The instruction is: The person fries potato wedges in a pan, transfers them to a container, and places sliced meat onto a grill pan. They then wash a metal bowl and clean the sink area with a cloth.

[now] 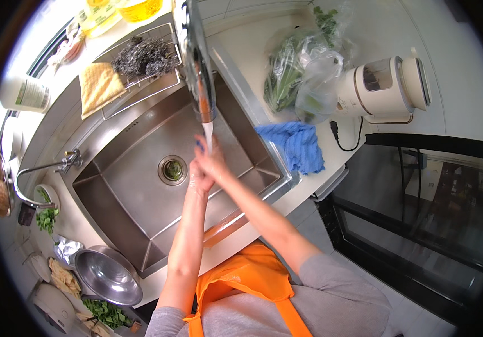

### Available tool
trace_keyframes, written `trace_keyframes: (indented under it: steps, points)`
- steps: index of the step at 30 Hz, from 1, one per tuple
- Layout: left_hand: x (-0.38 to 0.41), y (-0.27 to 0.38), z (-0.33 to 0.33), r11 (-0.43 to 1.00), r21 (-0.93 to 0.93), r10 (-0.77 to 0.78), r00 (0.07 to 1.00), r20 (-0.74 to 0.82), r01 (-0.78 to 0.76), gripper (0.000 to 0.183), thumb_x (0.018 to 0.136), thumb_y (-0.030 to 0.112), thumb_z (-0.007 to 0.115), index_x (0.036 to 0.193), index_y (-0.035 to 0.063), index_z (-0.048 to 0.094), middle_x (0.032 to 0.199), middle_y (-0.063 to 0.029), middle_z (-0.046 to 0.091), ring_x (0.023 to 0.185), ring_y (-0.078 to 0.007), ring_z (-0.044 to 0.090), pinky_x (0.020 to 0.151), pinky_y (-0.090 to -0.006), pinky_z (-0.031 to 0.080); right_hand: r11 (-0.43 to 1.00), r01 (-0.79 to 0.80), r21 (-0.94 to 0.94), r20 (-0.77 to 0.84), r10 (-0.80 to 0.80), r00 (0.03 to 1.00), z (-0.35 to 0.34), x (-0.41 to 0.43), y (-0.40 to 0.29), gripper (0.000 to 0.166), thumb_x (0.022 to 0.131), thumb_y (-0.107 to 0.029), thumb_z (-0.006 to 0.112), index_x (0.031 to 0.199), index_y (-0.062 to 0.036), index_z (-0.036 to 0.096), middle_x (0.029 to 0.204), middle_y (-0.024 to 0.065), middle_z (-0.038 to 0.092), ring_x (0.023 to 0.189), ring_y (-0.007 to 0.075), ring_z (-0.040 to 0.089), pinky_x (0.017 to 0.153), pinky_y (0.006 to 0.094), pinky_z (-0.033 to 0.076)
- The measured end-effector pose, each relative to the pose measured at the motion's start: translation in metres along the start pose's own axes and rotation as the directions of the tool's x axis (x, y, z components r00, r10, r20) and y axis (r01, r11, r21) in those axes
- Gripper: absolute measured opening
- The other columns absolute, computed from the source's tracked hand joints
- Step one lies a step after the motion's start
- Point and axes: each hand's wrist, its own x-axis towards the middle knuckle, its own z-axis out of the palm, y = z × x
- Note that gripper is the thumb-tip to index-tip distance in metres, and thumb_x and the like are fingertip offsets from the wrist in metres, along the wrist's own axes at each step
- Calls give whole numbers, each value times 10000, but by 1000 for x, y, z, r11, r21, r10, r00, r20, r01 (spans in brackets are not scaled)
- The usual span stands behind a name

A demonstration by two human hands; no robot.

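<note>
Water runs from the chrome faucet (201, 84) over both hands, which are pressed together above the stainless steel sink (131, 198). My left hand (201, 177) lies lower, its wrist wet. Over it rests my right hand (211, 158), its fingers overlapping the left ones. A small blue thing (200, 145) shows at the fingers; what it is cannot be told. Whether anything is between the palms is hidden. Green scraps sit in the sink drain (173, 170), left of the hands.
A wire rack (140, 99) holds a yellow cloth (100, 86) and a dark scouring pad (144, 57). On the right are a blue towel (296, 145), bagged greens (287, 71) and a cream appliance (378, 88). A metal bowl (108, 276) stands at lower left, near a slim tap (22, 181).
</note>
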Motion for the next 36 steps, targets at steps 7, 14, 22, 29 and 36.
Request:
trace_keyframes:
  steps: [7,14,22,29,36]
  points:
    - [-6,-25,10,989,8,-114,793,-598,148,413,1038,231,389,1394,36,460,1335,-144,566,1226,-295,537,1111,-501,384,990,-99,98,-105,109,988,0,11,52,265,846,-268,637,1067,-151,723,1263,188,564,1159,427,509,1024,546,389]
    - [-18,-12,-29,995,93,57,978,-203,-39,475,1022,451,452,1347,109,516,1332,-126,574,1248,-335,529,1086,-546,405,972,232,31,-58,-230,971,15,-33,34,296,908,-254,589,1139,-104,695,1275,182,612,1287,383,485,1114,574,313]
    - [-12,-2,21,990,-116,-137,754,-642,80,347,921,321,712,1132,77,585,989,-64,612,822,-182,569,676,-304,500,976,187,115,-128,-172,977,-111,53,-23,236,945,-208,572,855,-13,670,888,170,630,890,388,611,770,485,484]
    - [-26,11,49,976,-97,-215,773,-596,196,154,888,-12,650,1005,-2,550,837,-29,529,633,-77,423,515,-210,337,873,295,388,-214,-226,950,-160,116,-79,198,956,-179,578,879,-14,656,881,171,655,831,336,643,724,424,503]
    - [-56,23,61,726,368,-233,712,-663,580,156,961,93,587,841,134,495,638,52,366,532,-57,335,476,-204,274,900,28,436,599,-313,737,-58,-6,-17,378,820,-411,771,1037,-106,724,1119,101,671,1099,265,584,957,397,472]
